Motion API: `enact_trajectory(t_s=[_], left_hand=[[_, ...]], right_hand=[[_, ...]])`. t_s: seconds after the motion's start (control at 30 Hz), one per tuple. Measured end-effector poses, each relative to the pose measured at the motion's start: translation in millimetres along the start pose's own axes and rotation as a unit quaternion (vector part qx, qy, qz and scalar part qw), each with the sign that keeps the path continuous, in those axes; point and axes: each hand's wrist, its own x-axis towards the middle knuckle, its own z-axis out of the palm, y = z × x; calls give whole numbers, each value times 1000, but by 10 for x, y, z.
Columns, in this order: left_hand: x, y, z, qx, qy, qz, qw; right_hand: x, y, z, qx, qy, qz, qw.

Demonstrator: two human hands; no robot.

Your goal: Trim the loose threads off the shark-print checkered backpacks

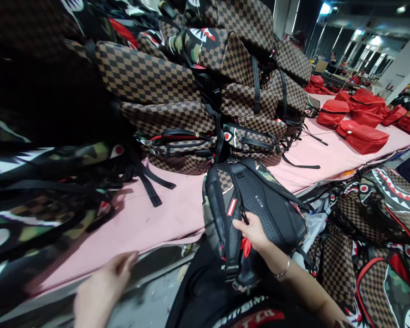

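Observation:
A backpack (259,200) with a black padded back panel, camouflage sides and a brown checkered patch leans against the table edge, straps facing me. My right hand (254,232) is over its near shoulder strap, closed on a small dark pointed tool (244,217) that looks like thread snips. Something red (246,247) shows just below the fingers; whether it belongs to the tool I cannot tell. My left hand (104,284) is apart from the backpack, in front of the table edge at lower left. Its fingers are curled together and somewhat blurred; anything between them is too small to see.
A tall stack of checkered backpacks (150,75) stands on the pink table (171,209), with more shark-face bags (51,200) close at left. Red bags (362,136) lie farther along. Several checkered backpacks (362,218) are heaped at right. Black straps (153,187) trail over the tabletop.

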Motion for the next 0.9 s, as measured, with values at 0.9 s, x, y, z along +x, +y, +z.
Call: enact_trajectory(t_s=[0.9], left_hand=[[-522, 1400, 590, -205, -3, 285, 936]], right_hand=[[-77, 50, -16, -77, -23, -76, 994]])
